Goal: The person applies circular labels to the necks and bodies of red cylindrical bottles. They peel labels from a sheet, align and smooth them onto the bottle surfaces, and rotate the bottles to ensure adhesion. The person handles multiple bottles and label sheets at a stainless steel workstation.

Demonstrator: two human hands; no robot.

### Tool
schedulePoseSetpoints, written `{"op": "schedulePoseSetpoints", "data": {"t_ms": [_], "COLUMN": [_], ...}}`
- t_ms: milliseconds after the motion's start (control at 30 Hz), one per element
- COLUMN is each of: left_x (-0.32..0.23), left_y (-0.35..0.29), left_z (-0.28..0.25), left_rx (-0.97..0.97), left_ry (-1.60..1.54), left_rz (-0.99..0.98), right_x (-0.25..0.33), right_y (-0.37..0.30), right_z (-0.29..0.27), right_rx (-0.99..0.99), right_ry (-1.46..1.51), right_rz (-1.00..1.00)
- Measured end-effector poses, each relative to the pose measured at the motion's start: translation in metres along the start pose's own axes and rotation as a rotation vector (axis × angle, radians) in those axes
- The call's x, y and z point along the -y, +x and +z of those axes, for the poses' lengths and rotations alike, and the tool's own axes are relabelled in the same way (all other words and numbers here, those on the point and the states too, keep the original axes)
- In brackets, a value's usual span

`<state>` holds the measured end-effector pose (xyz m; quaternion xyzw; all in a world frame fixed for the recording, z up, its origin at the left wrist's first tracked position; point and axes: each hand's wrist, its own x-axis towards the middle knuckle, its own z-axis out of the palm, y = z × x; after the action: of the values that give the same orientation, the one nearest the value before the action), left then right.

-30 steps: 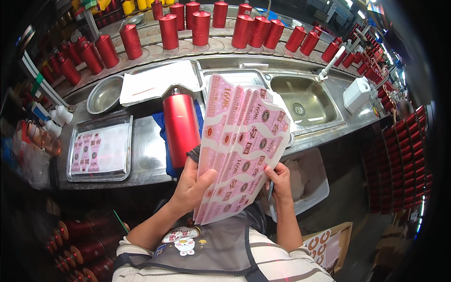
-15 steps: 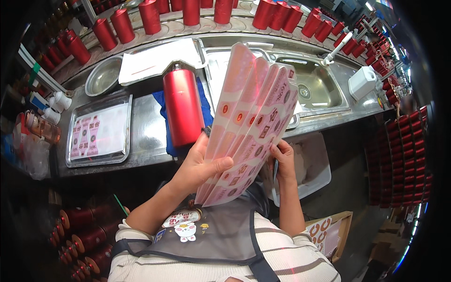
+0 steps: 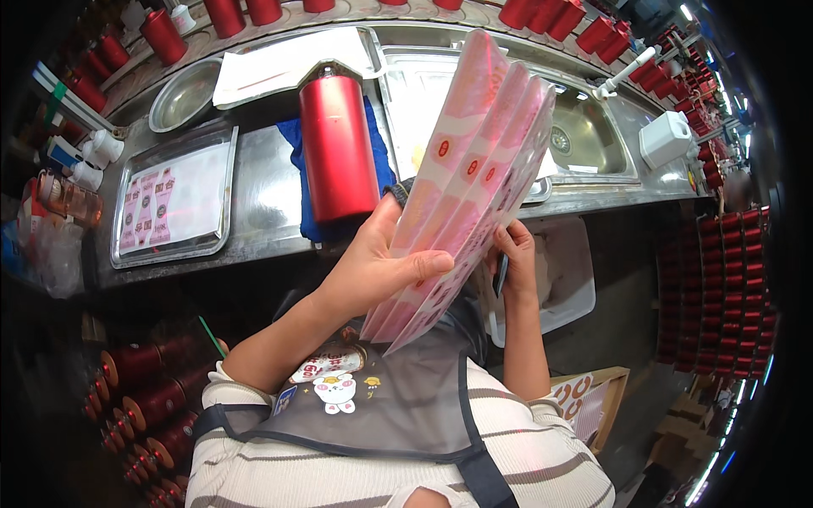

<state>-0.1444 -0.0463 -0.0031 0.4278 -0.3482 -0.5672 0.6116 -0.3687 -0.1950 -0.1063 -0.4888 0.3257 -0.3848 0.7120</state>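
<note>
A fanned bundle of pink-and-white printed label sheets point(image 3: 474, 161) is tilted up in front of me. My left hand point(image 3: 385, 258) grips it at the lower left, with the thumb across the front sheet. On the right edge of the bundle, my right hand point(image 3: 515, 254) has its fingers pinched together. A thin dark tool point(image 3: 501, 275) hangs from that hand; its kind is hard to make out. Beyond my left hand, a red metallic bottle point(image 3: 339, 148) rests on a blue cloth point(image 3: 295, 144), neck pointing away from me.
Left on the steel counter point(image 3: 264, 199), a metal tray point(image 3: 227, 182) holds a pink-printed sheet. Behind are a round metal bowl point(image 3: 184, 95) and white paper point(image 3: 288, 63). A sink point(image 3: 605, 140) and white jug point(image 3: 665, 138) stand right. Below is a white bin point(image 3: 580, 292). Red bottles line the conveyor point(image 3: 292, 17).
The sheets have turned more edge-on to me, so less of the printed right side shows. Both hands keep their hold, and the counter sits slightly higher in the view.
</note>
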Motion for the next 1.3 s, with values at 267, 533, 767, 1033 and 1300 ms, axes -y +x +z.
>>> {"op": "schedulePoseSetpoints", "data": {"t_ms": [267,533,767,1033,1300], "left_x": [-0.005,-0.004,-0.003,-0.006,-0.003], "left_y": [-0.001,-0.001,0.000,0.000,0.002], "left_z": [0.000,0.000,0.002,0.002,-0.002], "left_rx": [-0.032,-0.069,-0.065,-0.111,-0.115], "left_ry": [-0.041,-0.036,-0.043,0.100,0.091], "left_rz": [0.007,0.018,0.025,0.070,0.077], "right_x": [0.004,0.005,0.008,0.007,0.010], "right_y": [-0.004,-0.007,-0.009,-0.010,-0.011], "right_z": [0.003,0.004,0.008,0.007,0.013], "right_rx": [-0.047,-0.063,-0.093,-0.126,-0.150], "right_ry": [0.033,0.007,0.004,-0.044,-0.072], "right_rz": [0.014,0.006,0.001,0.006,0.001]}}
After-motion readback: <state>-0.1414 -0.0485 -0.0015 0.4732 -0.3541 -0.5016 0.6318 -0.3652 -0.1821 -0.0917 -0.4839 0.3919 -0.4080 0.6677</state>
